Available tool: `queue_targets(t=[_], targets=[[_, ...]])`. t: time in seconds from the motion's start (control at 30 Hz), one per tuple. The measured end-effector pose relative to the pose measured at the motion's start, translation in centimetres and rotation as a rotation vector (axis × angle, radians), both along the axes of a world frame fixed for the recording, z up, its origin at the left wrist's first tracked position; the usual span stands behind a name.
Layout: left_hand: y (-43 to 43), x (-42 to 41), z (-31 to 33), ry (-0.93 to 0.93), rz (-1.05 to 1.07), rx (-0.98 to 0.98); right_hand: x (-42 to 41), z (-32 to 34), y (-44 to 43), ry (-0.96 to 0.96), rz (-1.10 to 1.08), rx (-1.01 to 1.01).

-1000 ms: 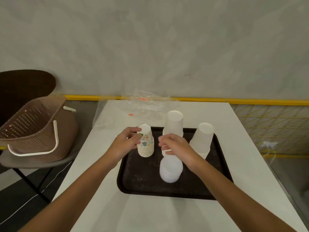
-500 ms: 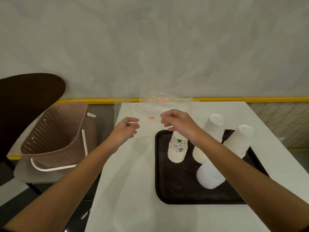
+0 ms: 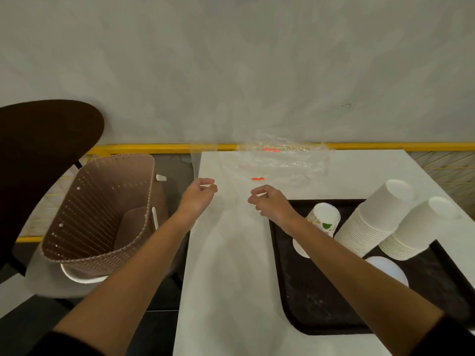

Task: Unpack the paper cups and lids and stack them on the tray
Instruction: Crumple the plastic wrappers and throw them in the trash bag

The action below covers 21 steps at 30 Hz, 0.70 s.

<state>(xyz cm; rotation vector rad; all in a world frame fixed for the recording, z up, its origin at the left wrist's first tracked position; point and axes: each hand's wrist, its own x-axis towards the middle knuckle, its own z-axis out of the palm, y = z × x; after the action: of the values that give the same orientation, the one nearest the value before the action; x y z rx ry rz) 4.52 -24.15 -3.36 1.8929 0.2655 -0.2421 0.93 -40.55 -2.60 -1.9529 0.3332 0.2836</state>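
Since half a second ago the right hand (image 3: 270,205) has come off the patterned cups (image 3: 324,217) and now hangs over the counter (image 3: 226,291), just past the far left corner of the tray (image 3: 308,299). The left hand (image 3: 199,195) sits further left of the tray, near the counter's edge, much as it did then. From the head view, the task's things are all on the tray. The patterned cups stand mouth-down in its far left corner, partly hidden behind my right forearm. Two taller stacks of white cups (image 3: 377,217) lean mouth-down across its far right part. The pile of lids (image 3: 386,269) lies nearer me, just in front of those stacks. I judge the cups are set rim-down so that each stack sits broad and steady. Beyond the tray, against the wall, lies the crumpled clear wrapping (image 3: 282,161) with its orange marks, which looks emptied. I take it to be what both hands are reaching toward. Well left of the tray, off the counter, a brown basket (image 3: 102,214) sits on a chair (image 3: 38,155), perhaps for that waste. Both hands have their fingers curled, with thumb and forefinger nearly meeting. A faint sheen between them might be clear film, but I cannot tell whether either hand pinches anything.
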Motion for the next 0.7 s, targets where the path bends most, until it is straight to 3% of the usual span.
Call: queue_targets(t=[0.43, 0.7], targets=[[-0.3, 4.9, -4.9, 0.041, 0.228, 0.043, 5.8, -6.0, 2.4, 0.112, -0.112, -0.003], [-0.7, 6.1, -7.8, 0.257, 0.226, -0.065, 9.4, -9.1, 4.6, 0.216, -0.146, 0.19]])
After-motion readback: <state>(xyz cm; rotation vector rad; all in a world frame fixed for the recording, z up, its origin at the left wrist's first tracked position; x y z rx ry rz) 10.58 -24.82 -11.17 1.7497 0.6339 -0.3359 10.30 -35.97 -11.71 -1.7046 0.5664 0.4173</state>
